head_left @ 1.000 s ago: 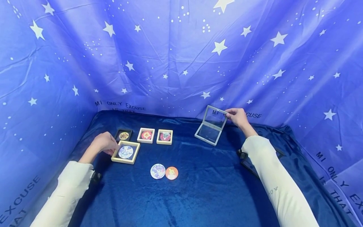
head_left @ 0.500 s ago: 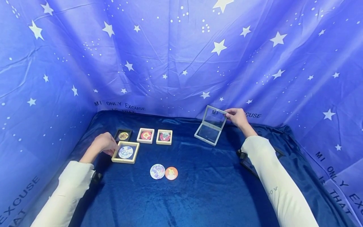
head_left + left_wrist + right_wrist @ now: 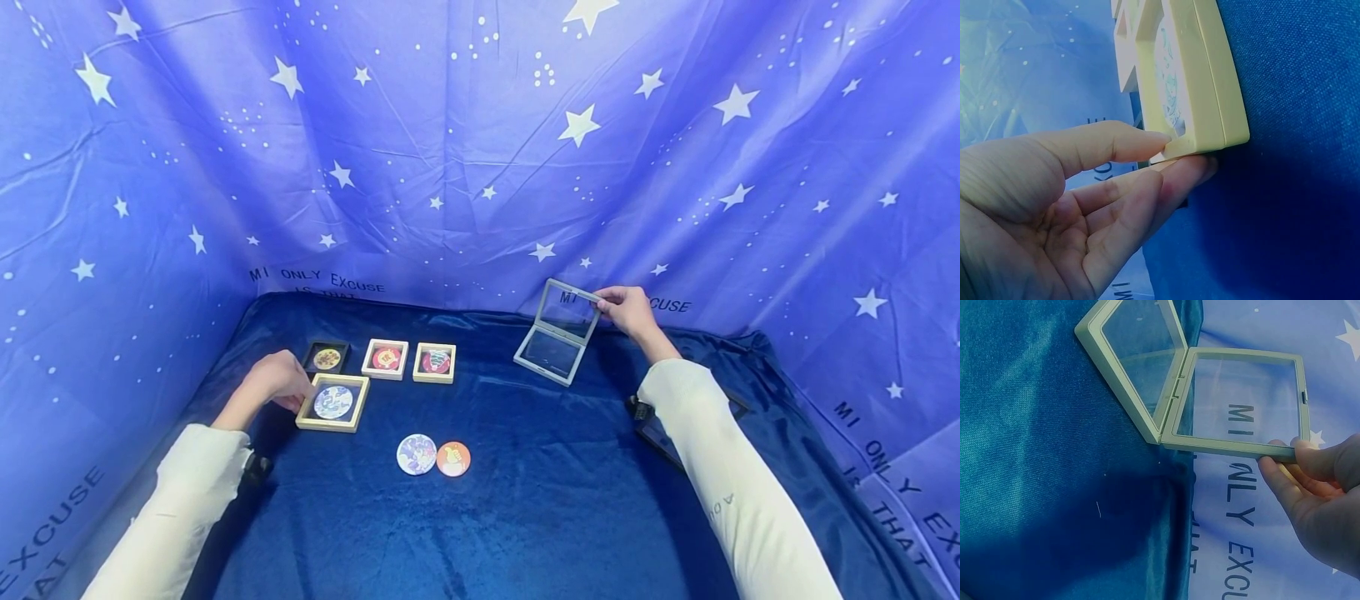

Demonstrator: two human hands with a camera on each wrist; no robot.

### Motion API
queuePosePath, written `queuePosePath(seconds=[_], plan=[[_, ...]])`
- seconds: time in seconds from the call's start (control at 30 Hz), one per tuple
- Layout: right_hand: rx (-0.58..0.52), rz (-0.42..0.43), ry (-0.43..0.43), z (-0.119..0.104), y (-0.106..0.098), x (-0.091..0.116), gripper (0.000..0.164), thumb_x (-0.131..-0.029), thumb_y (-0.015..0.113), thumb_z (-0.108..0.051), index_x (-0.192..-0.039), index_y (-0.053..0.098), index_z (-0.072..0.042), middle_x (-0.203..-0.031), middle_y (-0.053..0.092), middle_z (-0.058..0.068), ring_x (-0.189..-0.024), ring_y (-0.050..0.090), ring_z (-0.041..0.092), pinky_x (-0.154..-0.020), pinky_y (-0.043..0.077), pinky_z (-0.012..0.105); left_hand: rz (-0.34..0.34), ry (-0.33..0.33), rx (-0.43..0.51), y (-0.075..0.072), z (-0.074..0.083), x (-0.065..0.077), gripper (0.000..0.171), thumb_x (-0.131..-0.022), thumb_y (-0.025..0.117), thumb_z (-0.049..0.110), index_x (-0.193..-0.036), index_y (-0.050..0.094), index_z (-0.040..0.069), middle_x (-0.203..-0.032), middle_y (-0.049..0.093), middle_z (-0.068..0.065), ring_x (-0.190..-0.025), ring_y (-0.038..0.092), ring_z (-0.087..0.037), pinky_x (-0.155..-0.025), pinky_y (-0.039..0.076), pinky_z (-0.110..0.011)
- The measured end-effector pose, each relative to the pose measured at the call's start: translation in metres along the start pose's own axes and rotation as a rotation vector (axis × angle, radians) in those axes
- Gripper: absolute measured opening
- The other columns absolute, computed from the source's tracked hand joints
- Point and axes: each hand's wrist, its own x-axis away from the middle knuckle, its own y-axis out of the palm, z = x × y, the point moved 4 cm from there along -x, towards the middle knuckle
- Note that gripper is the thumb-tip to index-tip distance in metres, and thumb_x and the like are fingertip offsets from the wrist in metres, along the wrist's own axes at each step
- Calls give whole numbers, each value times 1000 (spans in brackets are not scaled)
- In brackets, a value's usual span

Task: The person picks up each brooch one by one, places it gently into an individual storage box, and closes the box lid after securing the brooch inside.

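Note:
At the left, my left hand (image 3: 276,379) pinches the corner of a pale yellow square display frame (image 3: 326,427), thumb on its front edge and fingers at its side. A round white-and-purple badge (image 3: 333,402) shows inside that frame. Farther right, my right hand (image 3: 628,312) pinches the raised clear lid of a pale grey display frame (image 3: 1229,448) between thumb and fingers. The lid stands up on its hinge, and the lower half rests on the blue cloth. Only clear film shows in both halves.
Behind the yellow frame sit a black frame (image 3: 326,344), a pinkish frame (image 3: 385,374) and a cream frame (image 3: 433,379), each holding a badge. A purple-white badge (image 3: 416,454) and an orange badge (image 3: 453,458) lie in front. Beneath the right sleeve, a dark flat object (image 3: 660,444) is partly hidden.
The left hand and the yellow frame have shifted very slightly. The right hand and the raised lid stay as they were.

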Motion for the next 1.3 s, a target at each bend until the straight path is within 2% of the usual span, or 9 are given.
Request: queuePosePath(seconds=[0.27,0.37,0.5,0.6,0.7,0.9,1.0,1.13,1.3], plan=[[-3,13,-5,0,-1,-1,29,-104,52,0,-127,63,13,-124,65,36,-114,66,44,-65,48,5,-11,-9,5,0,0,-3,15,-85,72,5,-90,75,-9,-58,68,-1,-51,65,-7,-59,58,-25],[-1,19,-9,-3,-1,-1,28,-104,53,0,-127,64,12,-123,65,35,-114,66,44,-67,50,7,-12,-14,11,0,0,-4,15,-84,72,5,-91,75,-8,-59,69,-1,-51,65,-7,-59,58,-25],[6,29,-3,-6,-2,0,28,-104,54,-2,-126,65,10,-123,66,33,-115,67,43,-83,59,24,-10,-23,11,1,0,-4,15,-84,73,5,-91,75,-8,-62,70,-3,-52,65,-7,-59,58,-25],[7,38,-6,-10,-4,0,28,-104,54,-2,-126,65,9,-123,67,33,-115,67,43,-94,57,40,-10,-25,12,1,0,-5,14,-83,72,4,-91,75,-8,-63,71,-4,-53,66,-8,-60,59,-26],[12,38,-22,-15,-4,1,28,-103,55,-3,-127,65,10,-122,67,33,-115,67,43,-97,55,44,-5,-22,13,1,0,-5,14,-84,72,4,-91,75,-8,-64,71,-3,-54,66,-8,-61,60,-27],[4,22,-80,-25,-2,3,27,-102,57,-1,-125,66,11,-118,68,34,-109,70,39,-94,56,40,9,-18,23,1,0,-7,12,-80,73,3,-88,75,-6,-61,70,-1,-53,66,-7,-60,59,-26],[-1,8,-105,-30,0,6,27,-101,58,-1,-123,67,11,-115,69,34,-97,73,28,-87,60,32,13,-11,27,1,0,-7,12,-79,73,3,-87,75,-6,-60,70,0,-52,66,-6,-59,59,-26],[0,-11,-131,-37,3,11,25,-101,59,-1,-122,68,10,-113,71,32,-87,70,11,-79,59,23,21,3,19,0,2,-5,13,-79,74,4,-88,76,-6,-62,70,-1,-54,66,-6,-61,59,-26],[-15,-46,-147,-46,9,17,26,-101,58,-2,-123,68,9,-116,70,33,-89,71,14,-73,56,15,62,21,-29,-6,7,0,14,-83,73,10,-85,77,-4,-64,73,-3,-58,70,-10,-64,59,-30]])
